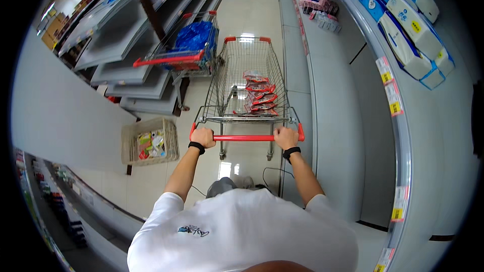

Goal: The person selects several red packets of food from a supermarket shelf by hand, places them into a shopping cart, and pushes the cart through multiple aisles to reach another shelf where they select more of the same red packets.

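Straight ahead of me stands a wire shopping cart [232, 63] with a red handlebar [244, 138]. My left hand [203, 137] wraps round the bar near its left end. Round its right end my right hand [286, 138] is closed in the same way. A black band circles each wrist. Several red-and-clear plastic packets [262, 98] lie piled on the right side of the basket, toward the handle.
A second cart [171, 60] holding a blue plastic bag [194, 36] stands ahead left beside grey shelves [121, 40]. A plastic crate [174, 146] of small packages sits on the left floor. Tissue packs [413, 25] and dark-pink packages [317, 2] line the right shelving. A cable [264, 171] crosses the floor.
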The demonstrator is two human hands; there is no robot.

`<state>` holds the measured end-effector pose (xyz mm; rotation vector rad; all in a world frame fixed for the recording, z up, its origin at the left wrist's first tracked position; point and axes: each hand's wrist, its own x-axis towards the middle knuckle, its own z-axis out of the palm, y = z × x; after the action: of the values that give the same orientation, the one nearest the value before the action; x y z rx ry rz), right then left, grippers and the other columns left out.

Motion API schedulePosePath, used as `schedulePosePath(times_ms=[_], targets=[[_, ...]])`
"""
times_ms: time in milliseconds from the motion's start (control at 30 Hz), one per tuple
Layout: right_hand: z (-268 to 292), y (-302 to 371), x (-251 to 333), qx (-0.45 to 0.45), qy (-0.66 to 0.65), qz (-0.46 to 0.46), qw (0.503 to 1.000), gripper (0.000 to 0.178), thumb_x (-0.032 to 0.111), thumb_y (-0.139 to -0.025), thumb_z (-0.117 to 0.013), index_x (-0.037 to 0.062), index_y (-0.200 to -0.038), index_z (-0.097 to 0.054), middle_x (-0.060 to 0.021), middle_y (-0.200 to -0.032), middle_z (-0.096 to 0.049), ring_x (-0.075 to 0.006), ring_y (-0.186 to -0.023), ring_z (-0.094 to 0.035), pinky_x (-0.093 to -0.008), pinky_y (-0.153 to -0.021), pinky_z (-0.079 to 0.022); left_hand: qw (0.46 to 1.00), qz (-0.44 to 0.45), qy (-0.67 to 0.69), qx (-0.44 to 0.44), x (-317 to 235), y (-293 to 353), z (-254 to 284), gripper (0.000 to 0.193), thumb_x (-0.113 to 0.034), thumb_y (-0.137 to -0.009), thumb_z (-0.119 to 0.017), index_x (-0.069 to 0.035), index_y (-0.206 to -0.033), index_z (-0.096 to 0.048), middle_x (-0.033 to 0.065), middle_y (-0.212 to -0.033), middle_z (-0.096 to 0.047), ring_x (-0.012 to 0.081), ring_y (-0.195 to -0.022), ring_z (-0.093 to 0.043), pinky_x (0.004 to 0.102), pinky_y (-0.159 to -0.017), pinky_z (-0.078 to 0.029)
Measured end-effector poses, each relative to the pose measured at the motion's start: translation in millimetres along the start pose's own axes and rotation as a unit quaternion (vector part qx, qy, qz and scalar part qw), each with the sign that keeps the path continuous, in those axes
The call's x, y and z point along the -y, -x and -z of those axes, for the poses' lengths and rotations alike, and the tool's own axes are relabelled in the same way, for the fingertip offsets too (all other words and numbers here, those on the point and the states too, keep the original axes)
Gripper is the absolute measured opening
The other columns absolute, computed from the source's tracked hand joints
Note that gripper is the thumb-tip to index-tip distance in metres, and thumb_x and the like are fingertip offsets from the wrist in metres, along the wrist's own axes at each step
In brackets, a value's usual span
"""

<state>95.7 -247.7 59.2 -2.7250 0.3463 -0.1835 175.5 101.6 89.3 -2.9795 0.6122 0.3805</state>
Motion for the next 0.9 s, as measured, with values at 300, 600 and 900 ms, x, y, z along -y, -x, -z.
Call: schedulePosePath(times_ms=[300, 600, 900], targets=[[-7, -135, -29, 0.027, -0.009, -0.012, 1.0, 0.024, 0.031, -0.078, -0.06, 0.0108, -0.076, -0.072, -0.0149, -0.072, -0.068, -0.0357, -0.07, -0.067, -0.0472, -0.066, -0.052, 1.0, -0.007, 0.005, 0.0, -3, -127, 30, 0.024, -0.027, -0.067, -0.061, -0.008, -0.079, -0.072, 0.0175, -0.079, -0.07, 0.0347, -0.074, -0.069, 0.0453, -0.068, -0.056], [83, -269, 18, -0.072, -0.244, 0.081, 0.964, 0.013, 0.014, -0.084, -0.064, 0.0015, -0.088, -0.063, -0.0115, -0.078, -0.067, -0.027, -0.067, -0.065, -0.0366, -0.063, -0.051, 0.999, 0.002, 0.043, 0.006, -18, -282, 77, 0.025, -0.028, -0.069, -0.062, -0.006, -0.079, -0.072, 0.0176, -0.083, -0.071, 0.0329, -0.077, -0.07, 0.0446, -0.068, -0.056], [305, -306, 130, -0.203, -0.339, 0.42, 0.817, 0.026, 0.008, -0.063, -0.074, 0.0049, -0.087, -0.064, -0.0079, -0.079, -0.063, -0.0237, -0.062, -0.057, -0.0332, -0.057, -0.045, 0.999, 0.017, 0.038, 0.001, 3, -416, 114, 0.026, -0.027, -0.072, -0.06, -0.005, -0.079, -0.071, 0.0225, -0.086, -0.07, 0.0377, -0.081, -0.07, 0.0469, -0.073, -0.056]])
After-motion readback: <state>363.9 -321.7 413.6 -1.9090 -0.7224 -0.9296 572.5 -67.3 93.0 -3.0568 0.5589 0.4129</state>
